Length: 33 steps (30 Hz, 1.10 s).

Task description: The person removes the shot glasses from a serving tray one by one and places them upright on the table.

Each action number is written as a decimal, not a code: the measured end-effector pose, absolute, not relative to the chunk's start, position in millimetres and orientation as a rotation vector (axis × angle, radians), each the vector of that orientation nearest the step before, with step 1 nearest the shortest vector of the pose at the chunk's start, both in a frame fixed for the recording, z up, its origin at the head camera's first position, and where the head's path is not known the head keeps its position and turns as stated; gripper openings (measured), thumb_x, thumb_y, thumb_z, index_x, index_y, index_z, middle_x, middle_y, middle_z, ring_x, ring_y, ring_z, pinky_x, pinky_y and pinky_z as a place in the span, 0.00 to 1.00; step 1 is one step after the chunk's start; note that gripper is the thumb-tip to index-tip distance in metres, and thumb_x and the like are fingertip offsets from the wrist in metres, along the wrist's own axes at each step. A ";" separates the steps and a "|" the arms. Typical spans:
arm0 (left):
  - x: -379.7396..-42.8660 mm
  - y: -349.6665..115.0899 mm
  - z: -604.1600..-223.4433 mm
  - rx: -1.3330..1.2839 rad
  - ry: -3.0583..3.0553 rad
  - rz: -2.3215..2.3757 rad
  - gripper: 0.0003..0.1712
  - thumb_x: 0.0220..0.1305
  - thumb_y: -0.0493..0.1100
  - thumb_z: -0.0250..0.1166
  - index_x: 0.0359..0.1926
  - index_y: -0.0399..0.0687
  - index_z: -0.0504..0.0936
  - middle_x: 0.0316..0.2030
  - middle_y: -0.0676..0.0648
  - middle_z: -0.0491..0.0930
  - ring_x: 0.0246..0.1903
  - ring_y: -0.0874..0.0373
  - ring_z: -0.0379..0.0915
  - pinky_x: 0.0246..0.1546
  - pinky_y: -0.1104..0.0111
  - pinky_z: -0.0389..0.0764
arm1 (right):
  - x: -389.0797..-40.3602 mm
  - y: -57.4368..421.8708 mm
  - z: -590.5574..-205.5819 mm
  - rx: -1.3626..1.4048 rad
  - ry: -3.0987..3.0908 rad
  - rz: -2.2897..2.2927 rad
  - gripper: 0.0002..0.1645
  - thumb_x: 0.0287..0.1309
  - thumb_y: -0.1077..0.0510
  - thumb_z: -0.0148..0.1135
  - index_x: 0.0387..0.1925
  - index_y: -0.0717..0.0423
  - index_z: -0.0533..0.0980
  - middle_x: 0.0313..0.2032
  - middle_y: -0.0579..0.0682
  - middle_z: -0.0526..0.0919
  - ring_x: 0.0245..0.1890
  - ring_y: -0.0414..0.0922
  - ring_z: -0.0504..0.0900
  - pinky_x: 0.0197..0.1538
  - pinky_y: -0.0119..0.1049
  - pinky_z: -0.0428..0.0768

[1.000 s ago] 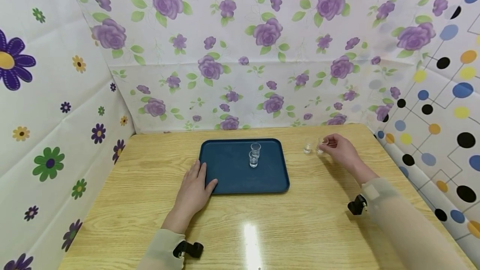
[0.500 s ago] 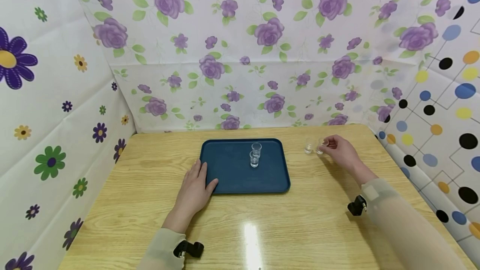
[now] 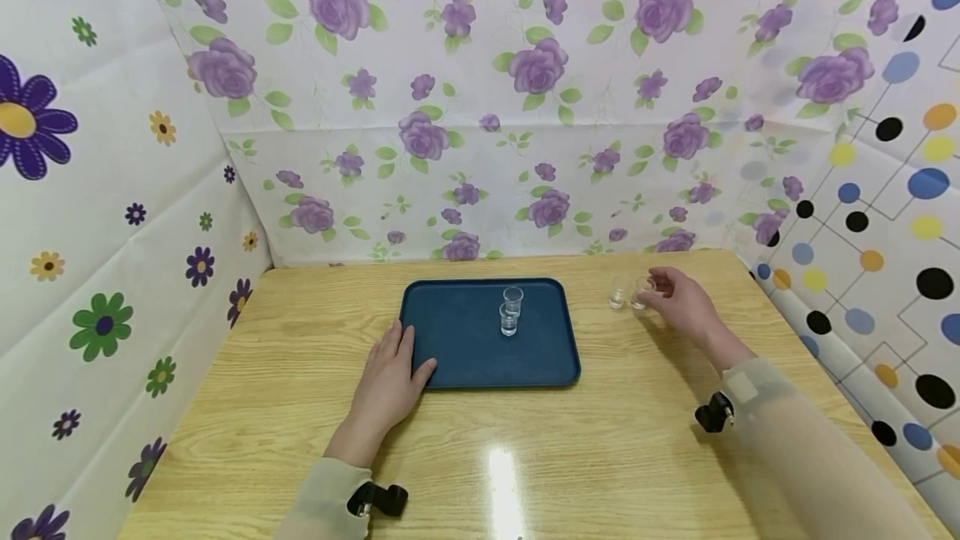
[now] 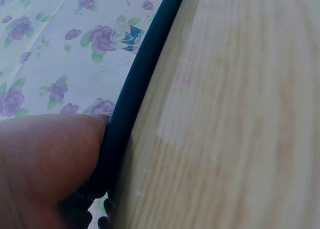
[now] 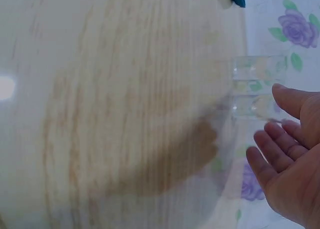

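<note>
In the head view my left hand (image 3: 388, 373) rests with straight fingers along the left rim of a dark blue tray (image 3: 465, 361), its thumb over the near corner. Two small clear shot glasses stand upright on the tray, the front glass (image 3: 508, 322) partly covering the rear glass (image 3: 513, 297). To the right of the tray, on the table, stand another pair: a left shot glass (image 3: 617, 298) and a right shot glass (image 3: 639, 298). My right hand (image 3: 682, 304) is at the right one, thumb and fingers spread around its rim; contact is unclear.
The wooden table (image 3: 480, 432) reaches back to a white cloth (image 3: 480, 190) with purple roses. Patterned cloths also hang at the left and right sides. Each sleeve carries a black wrist camera (image 3: 715, 412).
The thumb and fingers of my right hand have parted from their pinch on the right shot glass, which has shifted slightly toward its neighbour. My left hand and the tray stay put.
</note>
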State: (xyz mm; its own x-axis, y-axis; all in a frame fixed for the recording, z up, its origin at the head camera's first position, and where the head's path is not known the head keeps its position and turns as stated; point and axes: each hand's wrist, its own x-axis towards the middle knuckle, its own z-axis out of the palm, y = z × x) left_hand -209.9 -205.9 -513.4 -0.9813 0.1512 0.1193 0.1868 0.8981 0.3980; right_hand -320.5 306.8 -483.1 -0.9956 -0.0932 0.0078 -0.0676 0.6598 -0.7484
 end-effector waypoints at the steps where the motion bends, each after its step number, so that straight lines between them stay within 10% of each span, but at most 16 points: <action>1: -209.9 -205.9 -513.5 -0.268 -2.973 -0.638 0.45 0.85 0.54 0.64 0.85 0.29 0.59 0.84 0.27 0.52 0.84 0.32 0.47 0.84 0.39 0.51 | -320.1 306.2 -480.9 -0.147 2.835 -1.275 0.47 0.82 0.47 0.65 0.86 0.65 0.57 0.78 0.70 0.67 0.77 0.70 0.67 0.74 0.67 0.72; 33: -211.6 -207.0 -515.4 -0.262 -2.994 -0.649 0.46 0.85 0.55 0.62 0.86 0.30 0.57 0.85 0.28 0.49 0.85 0.32 0.45 0.84 0.40 0.49 | -309.3 225.5 -454.4 -0.475 2.887 -1.235 0.46 0.81 0.43 0.67 0.87 0.56 0.59 0.83 0.60 0.65 0.82 0.62 0.62 0.78 0.68 0.67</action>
State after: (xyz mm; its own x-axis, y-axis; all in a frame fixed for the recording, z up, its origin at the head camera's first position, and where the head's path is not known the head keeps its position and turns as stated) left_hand -211.6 -207.0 -515.4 -0.9832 0.1518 0.1014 0.1801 0.8964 0.4050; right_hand -309.3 225.5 -454.4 -0.9546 -0.2585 0.1478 -0.2854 0.6529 -0.7016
